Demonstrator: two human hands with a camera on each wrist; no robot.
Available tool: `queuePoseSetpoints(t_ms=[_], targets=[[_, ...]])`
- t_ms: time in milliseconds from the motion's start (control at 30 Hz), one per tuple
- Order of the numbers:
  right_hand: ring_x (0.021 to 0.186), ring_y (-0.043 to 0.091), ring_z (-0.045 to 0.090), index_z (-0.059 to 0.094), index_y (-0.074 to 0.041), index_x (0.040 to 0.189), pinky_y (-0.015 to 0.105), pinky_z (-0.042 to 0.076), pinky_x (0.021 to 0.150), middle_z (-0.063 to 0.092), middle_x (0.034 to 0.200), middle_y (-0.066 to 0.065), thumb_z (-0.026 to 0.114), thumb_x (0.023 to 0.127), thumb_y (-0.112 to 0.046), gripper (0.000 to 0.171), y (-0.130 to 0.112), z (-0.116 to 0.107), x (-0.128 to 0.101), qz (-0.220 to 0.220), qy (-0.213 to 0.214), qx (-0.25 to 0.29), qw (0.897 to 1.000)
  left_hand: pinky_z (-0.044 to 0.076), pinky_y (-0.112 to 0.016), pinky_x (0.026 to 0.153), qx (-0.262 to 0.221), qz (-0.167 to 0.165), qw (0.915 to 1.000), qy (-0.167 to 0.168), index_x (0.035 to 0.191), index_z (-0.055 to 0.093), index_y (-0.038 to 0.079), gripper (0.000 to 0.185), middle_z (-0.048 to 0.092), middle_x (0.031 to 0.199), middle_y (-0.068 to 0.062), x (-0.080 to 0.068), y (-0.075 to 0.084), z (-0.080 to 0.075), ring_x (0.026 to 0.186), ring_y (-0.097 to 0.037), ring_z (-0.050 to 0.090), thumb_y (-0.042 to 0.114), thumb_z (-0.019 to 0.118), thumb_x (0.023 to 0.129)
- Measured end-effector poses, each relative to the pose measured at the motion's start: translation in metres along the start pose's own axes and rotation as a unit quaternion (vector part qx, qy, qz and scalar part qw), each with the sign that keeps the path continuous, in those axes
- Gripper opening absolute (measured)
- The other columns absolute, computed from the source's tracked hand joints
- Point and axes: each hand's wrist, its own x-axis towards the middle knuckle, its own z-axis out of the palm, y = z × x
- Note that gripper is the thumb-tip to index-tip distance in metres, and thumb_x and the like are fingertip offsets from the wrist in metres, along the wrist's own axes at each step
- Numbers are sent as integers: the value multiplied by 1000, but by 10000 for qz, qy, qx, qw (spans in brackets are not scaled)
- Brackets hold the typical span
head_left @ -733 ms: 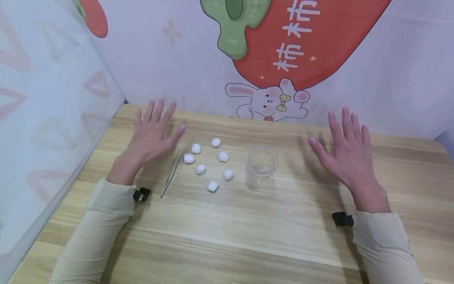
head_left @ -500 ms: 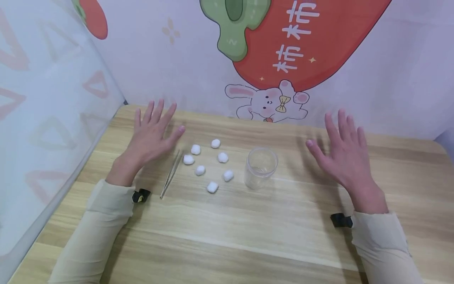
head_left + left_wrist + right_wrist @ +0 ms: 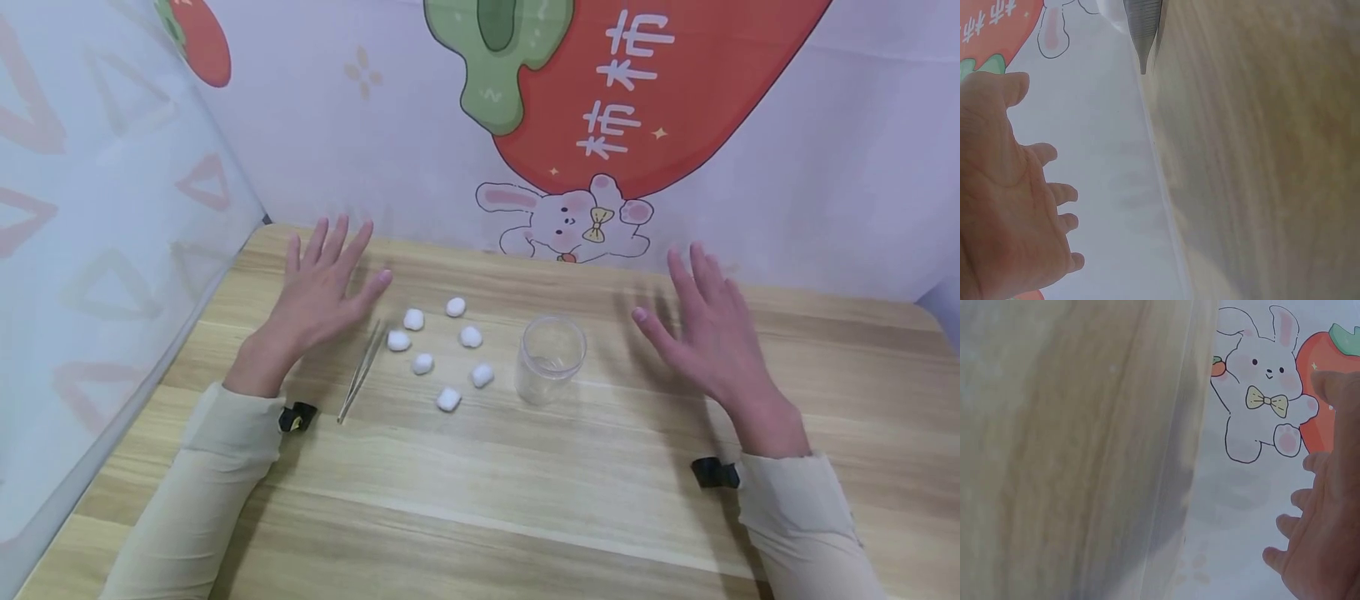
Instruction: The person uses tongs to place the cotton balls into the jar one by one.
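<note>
My left hand (image 3: pixel 318 292) is held with fingers spread, just beyond the upper end of a pair of metal tweezers (image 3: pixel 360 371). Several white cotton balls (image 3: pixel 423 363) lie scattered to the right of the tweezers. Right of them stands an upright clear plastic jar (image 3: pixel 551 358) without a lid, nothing visible inside. My right hand (image 3: pixel 708 333), fingers extended and thumb out to the side, is to the right of the jar and holds nothing. In the left wrist view the palm is bare, and one end of the tweezers (image 3: pixel 1143 37) shows at the top.
The wooden table (image 3: pixel 480 492) ends at the back against a light cloth (image 3: pixel 420 167) printed with a rabbit and a red fruit. Another pale sheet (image 3: pixel 112 250) with triangle prints borders the left edge. Black camera mounts (image 3: pixel 715 473) sit at both cuffs.
My right hand has moved left toward the jar and slightly nearer to me. The left hand has stayed almost still. The tweezers, cotton balls and jar lie as before.
</note>
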Motion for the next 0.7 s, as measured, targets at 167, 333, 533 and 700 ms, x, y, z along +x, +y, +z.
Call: queuePoseSetpoints(t_ms=[167,333,533,700], targets=[[166,42,5,11,-15,171,73,13,128,2,180,13,56,105,-51,88,-8,2,0,-112,-278,408,9987,-12,-70,129,-78,-9,10000,-19,171,5,29,84,-3,179,-12,-2,4,-1,167,-38,-11,74,30,105],[168,36,7,10,-24,172,74,21,125,4,181,5,67,103,-45,92,-23,4,-1,-237,-807,1072,9907,-3,-71,130,-370,56,9993,49,171,12,25,83,5,179,-15,-6,4,-1,167,-40,-2,72,32,105],[166,37,16,16,-27,171,73,25,124,16,179,9,84,92,-27,104,-38,11,-8,-789,-1082,1710,9761,11,-70,130,-1514,-6,9883,-183,168,28,17,75,19,177,-19,-19,7,-1,165,-43,13,61,41,109],[158,38,34,22,-24,170,67,35,123,29,175,7,91,85,-30,109,-47,16,-15,-810,-1336,1969,9679,27,-65,128,-2308,-176,9724,-290,165,34,12,66,33,172,-16,-35,8,0,160,-41,29,49,48,111]])
